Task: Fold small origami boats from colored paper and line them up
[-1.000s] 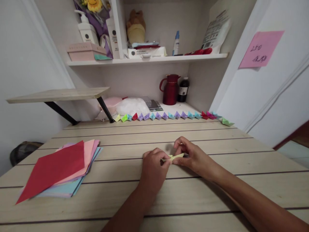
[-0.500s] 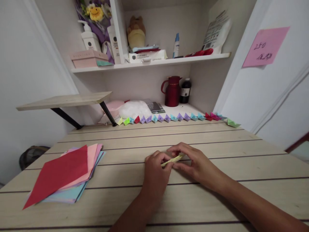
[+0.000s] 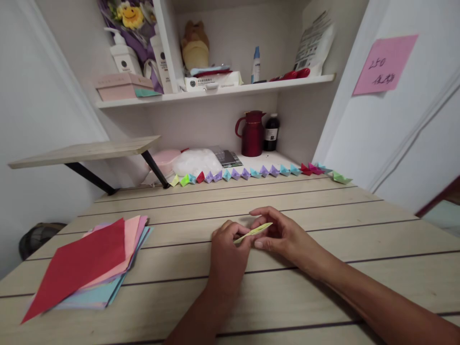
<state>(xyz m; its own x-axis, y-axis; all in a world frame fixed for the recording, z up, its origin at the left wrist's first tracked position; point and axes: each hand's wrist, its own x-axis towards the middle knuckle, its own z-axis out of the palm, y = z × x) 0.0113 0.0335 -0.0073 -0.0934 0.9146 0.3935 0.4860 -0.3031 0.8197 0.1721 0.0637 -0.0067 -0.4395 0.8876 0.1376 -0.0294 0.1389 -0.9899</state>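
Both hands meet over the middle of the wooden table (image 3: 323,297). My left hand (image 3: 225,251) pinches one end of a small folded pale yellow-green paper piece (image 3: 253,232). My right hand (image 3: 283,235) curls its fingers round the other end of the same piece. The paper looks like a thin flat strip, tilted up to the right, just above the tabletop. A stack of coloured paper squares (image 3: 86,261), red on top, lies to the left of my hands.
A row of several small folded paper boats (image 3: 251,172) in many colours lines the table's far edge. Behind stand a dark red jug (image 3: 251,133), a dark bottle (image 3: 271,132) and a white plastic bag (image 3: 196,160). A shelf (image 3: 215,88) above holds bottles and boxes. A pink note (image 3: 385,64) hangs on the right wall.
The folded paper went from lying flat between my fingers to a flatter, tilted strip. My right fingers shifted from pinching on top to curling around its end. The view swayed slightly.
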